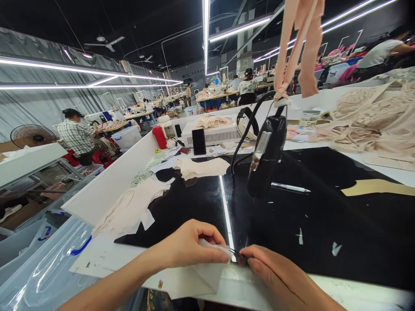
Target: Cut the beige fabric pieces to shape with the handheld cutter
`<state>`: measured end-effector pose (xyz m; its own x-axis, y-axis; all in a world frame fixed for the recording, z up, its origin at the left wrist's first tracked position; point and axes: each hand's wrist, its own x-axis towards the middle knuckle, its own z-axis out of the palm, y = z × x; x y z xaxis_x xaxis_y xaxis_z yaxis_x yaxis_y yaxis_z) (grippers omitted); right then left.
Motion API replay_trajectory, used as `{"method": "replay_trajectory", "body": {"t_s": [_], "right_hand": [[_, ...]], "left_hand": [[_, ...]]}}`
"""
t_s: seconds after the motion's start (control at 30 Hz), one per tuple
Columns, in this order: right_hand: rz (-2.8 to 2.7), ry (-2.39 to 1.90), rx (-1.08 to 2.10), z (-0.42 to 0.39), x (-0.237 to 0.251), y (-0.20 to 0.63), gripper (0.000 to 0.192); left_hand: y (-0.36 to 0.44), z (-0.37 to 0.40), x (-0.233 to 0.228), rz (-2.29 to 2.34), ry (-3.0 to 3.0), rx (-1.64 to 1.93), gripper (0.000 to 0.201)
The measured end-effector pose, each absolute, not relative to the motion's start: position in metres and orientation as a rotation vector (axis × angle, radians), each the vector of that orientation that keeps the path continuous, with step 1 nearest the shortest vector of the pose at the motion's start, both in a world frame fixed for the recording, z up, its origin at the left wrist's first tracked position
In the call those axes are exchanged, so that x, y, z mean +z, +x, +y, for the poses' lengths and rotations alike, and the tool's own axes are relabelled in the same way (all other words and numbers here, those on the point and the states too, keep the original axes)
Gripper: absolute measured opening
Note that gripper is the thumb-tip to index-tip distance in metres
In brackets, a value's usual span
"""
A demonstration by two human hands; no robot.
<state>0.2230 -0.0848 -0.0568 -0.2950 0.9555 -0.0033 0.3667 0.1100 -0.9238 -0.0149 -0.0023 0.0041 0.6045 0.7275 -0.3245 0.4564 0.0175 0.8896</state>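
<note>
Both hands, left point(189, 248) and right point(275, 274), pinch a pale fabric piece point(197, 276) between them.

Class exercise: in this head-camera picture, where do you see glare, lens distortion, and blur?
Head view: a ceiling strip light reflects as a bright white line on the glossy black table mat; wide-angle distortion bends the white table edge and ceiling lights; the left hand and right hand look sharp, pinching a small white fabric piece.

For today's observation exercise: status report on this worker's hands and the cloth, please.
Left hand pinching pale cloth piece at table edge. Right hand gripping a thin dark tool at the cloth. Hanging black device behind, clear of hands.
</note>
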Motion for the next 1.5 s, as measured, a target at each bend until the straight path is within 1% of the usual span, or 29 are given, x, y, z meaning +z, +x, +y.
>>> {"method": "replay_trajectory", "body": {"t_s": [0.17, 0.3, 0.43, 0.6, 0.9, 1.07, 1.27, 1.5], "right_hand": [[-1.772, -1.223, 1.195, -0.083, -0.055, 0.223, 0.053], [-1.811, -1.201, 1.184, -0.081, -0.056, 0.223, 0.055], [-1.812, -1.231, 1.179, -0.082, -0.058, 0.224, 0.058], [-1.792, -1.289, 1.13, -0.085, -0.058, 0.226, 0.057], [-1.919, -1.285, 1.172, -0.083, -0.053, 0.228, 0.056], [-1.959, -1.301, 1.188, -0.081, -0.06, 0.228, 0.055], [-1.939, -1.29, 1.18, -0.081, -0.068, 0.228, 0.048], [-1.908, -1.299, 1.184, -0.083, -0.065, 0.225, 0.051]], "left_hand": [[-0.018, -0.001, 0.005, 0.981, 1.662, 0.249, 0.031], [-0.018, -0.001, 0.009, 0.98, 1.726, 0.197, 0.03], [-0.018, -0.001, 0.014, 0.971, 1.774, 0.167, 0.025], [-0.018, -0.002, 0.017, 0.938, 1.837, 0.161, 0.019], [-0.017, -0.004, 0.02, 0.931, 1.898, 0.144, 0.013], [-0.018, -0.005, 0.02, 0.941, 1.9, 0.154, 0.014], [-0.017, -0.005, 0.02, 0.966, 1.89, 0.139, 0.016], [-0.017, -0.006, 0.017, 0.965, 1.91, 0.157, 0.013]]}}
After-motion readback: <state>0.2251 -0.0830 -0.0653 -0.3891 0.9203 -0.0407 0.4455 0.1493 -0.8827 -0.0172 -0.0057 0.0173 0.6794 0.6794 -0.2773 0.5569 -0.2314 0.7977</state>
